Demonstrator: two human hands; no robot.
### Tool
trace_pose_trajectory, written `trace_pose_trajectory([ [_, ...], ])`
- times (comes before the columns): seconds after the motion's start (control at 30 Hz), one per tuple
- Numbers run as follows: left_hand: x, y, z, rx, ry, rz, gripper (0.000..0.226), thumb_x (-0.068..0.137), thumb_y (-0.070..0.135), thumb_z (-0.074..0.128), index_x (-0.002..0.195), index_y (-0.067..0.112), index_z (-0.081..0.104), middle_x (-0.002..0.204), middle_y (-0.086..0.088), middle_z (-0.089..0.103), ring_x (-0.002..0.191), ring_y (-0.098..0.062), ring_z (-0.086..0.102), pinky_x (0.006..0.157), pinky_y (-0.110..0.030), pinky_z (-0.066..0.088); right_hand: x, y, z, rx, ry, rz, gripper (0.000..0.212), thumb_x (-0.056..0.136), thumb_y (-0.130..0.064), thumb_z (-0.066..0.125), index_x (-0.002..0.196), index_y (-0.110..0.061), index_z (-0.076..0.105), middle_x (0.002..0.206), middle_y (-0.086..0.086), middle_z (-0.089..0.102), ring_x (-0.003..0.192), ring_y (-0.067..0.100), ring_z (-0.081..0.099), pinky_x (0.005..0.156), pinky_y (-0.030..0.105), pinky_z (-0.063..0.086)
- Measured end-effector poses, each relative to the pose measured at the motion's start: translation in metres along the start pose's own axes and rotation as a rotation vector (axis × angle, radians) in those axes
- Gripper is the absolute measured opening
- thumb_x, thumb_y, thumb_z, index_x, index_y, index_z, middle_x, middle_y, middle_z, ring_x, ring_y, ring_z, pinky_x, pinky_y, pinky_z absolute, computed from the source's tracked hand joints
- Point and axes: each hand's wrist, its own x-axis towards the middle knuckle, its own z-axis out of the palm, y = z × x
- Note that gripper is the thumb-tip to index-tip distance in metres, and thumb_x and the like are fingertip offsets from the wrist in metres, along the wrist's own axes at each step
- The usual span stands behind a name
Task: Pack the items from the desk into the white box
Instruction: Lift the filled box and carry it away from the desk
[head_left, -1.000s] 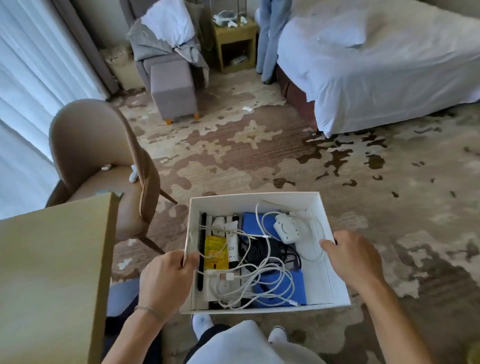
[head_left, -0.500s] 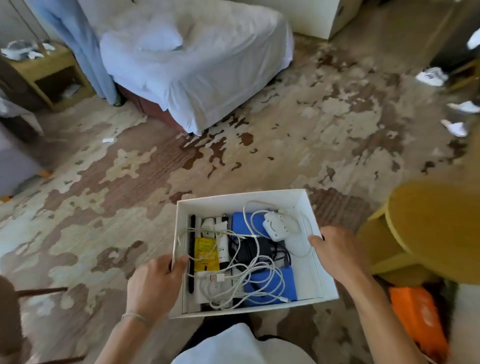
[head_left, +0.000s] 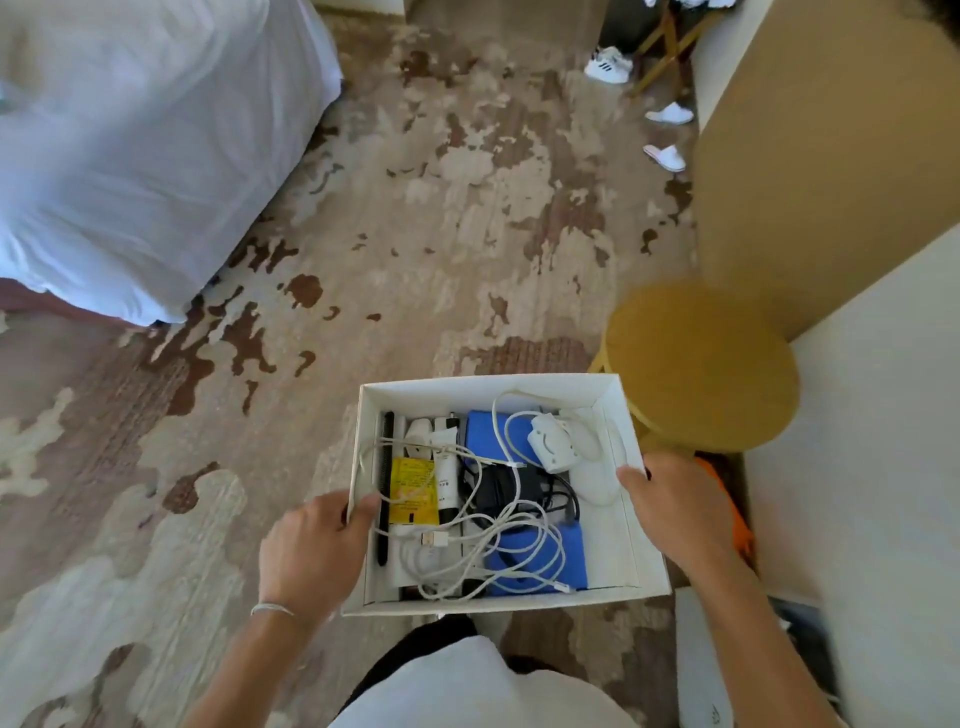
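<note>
The white box (head_left: 641, 551) hangs in the air in front of me, above the carpet. My left hand (head_left: 311, 551) grips its left wall, thumb inside. My right hand (head_left: 675, 514) grips the right wall. Inside lie tangled white cables (head_left: 498, 545), two blue flat packs (head_left: 540, 561), a yellow packet (head_left: 413, 491), a white tube (head_left: 447, 478), a black pen-like stick (head_left: 385, 483), a black adapter (head_left: 498, 491) and a white plug-like device (head_left: 550, 444).
A round yellow stool (head_left: 701, 364) stands just right of the box, with an orange object (head_left: 727, 499) below it. A white-covered bed (head_left: 130, 156) fills the upper left. Brown furniture (head_left: 831, 156) and a pale surface (head_left: 883, 467) stand right. White slippers (head_left: 667, 156) lie far back.
My view has swung rightward: the chair and desk have left the frame, the bed slid left, and the yellow stool came in at the right. Both hands keep hold of the box.
</note>
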Motion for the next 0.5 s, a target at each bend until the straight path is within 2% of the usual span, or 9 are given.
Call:
trace_pose_trajectory([
  [0.17,0.057,0.055,0.014,0.056,-0.052,0.128,0.054,0.097,0.05,0.049,0.055,0.016,0.048,0.048,0.0,0.052,0.047,-0.02,0.052,0.046,-0.028,0.033,0.03,0.023,-0.022,0.062,0.042,0.131,0.044,0.099,-0.028,0.057,0.061,-0.012,0.042,0.058,0.004,0.042,0.055,0.02,0.042,0.056,0.036,0.037],
  [0.27,0.083,0.091,0.024,0.07,-0.094,0.175,0.054,0.097,0.052,0.047,0.055,0.018,0.047,0.05,0.001,0.052,0.049,-0.02,0.053,0.047,-0.03,0.038,0.048,0.039,-0.037,0.091,0.054,0.187,0.038,0.1,-0.03,0.054,0.068,-0.009,0.048,0.064,0.008,0.053,0.065,0.029,0.056,0.066,0.044,0.05],
  [0.33,0.099,0.116,0.034,0.08,-0.111,0.215,0.054,0.097,0.051,0.048,0.054,0.019,0.046,0.049,0.002,0.051,0.048,-0.02,0.053,0.046,-0.03,0.04,0.064,0.055,-0.045,0.1,0.066,0.214,0.036,0.1,-0.03,0.053,0.07,-0.009,0.053,0.068,0.01,0.059,0.07,0.03,0.06,0.071,0.044,0.052],
  [0.4,0.114,0.144,0.047,0.088,-0.113,0.239,0.053,0.097,0.049,0.049,0.053,0.02,0.045,0.049,0.003,0.05,0.047,-0.018,0.051,0.045,-0.028,0.034,0.084,0.073,-0.052,0.123,0.086,0.23,0.039,0.1,-0.03,0.053,0.067,-0.01,0.052,0.067,0.008,0.058,0.067,0.027,0.057,0.067,0.04,0.049],
  [0.5,0.133,0.188,0.068,0.129,-0.098,0.257,0.052,0.097,0.048,0.049,0.054,0.02,0.045,0.051,0.001,0.051,0.049,-0.019,0.051,0.046,-0.028,0.032,0.118,0.102,-0.064,0.195,0.12,0.254,0.044,0.099,-0.026,0.056,0.059,-0.013,0.042,0.059,0.005,0.048,0.058,0.021,0.045,0.058,0.035,0.037],
])
